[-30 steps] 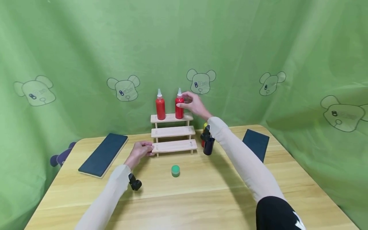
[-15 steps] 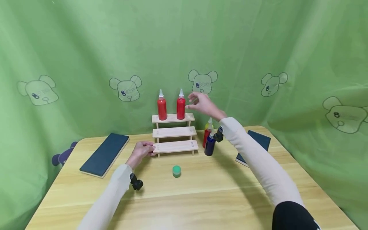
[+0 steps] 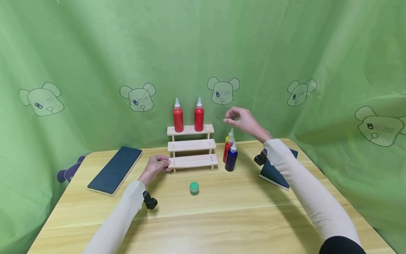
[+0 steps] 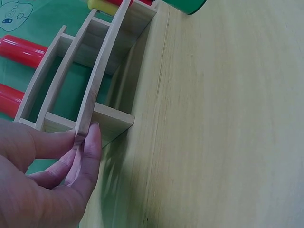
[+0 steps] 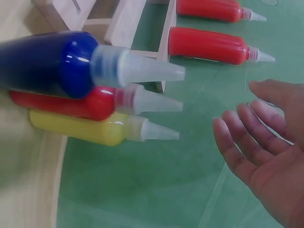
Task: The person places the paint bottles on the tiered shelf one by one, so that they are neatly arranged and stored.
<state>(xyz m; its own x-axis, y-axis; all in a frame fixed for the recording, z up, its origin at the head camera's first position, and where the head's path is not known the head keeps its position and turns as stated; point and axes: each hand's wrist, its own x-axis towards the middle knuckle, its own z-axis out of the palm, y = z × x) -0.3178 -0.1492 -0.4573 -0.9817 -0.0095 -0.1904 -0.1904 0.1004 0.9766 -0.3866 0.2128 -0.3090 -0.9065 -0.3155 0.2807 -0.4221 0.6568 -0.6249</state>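
A three-tier wooden stand (image 3: 191, 144) sits at the back of the table. My left hand (image 3: 155, 165) pinches the left end of its lowest shelf between thumb and fingers. On the top shelf two red squeeze bottles stand upright, a left one (image 3: 178, 120) and a right one (image 3: 199, 119). My right hand (image 3: 244, 121) is in the air to their right, fingers loosely bent and holding nothing. Below it, beside the stand, a blue bottle (image 3: 231, 160), a red bottle (image 3: 227, 151) and a yellow bottle (image 3: 226, 139) stand in a row.
A small green-lidded jar (image 3: 194, 188) stands in front of the stand. One dark notebook (image 3: 115, 171) lies on the left of the table, another (image 3: 272, 174) on the right, partly under the right forearm. A green curtain (image 3: 190, 46) hangs behind the table (image 3: 203, 225).
My right hand has let go of the right red bottle on the top shelf and moved away to the right. My left hand keeps its hold on the stand.
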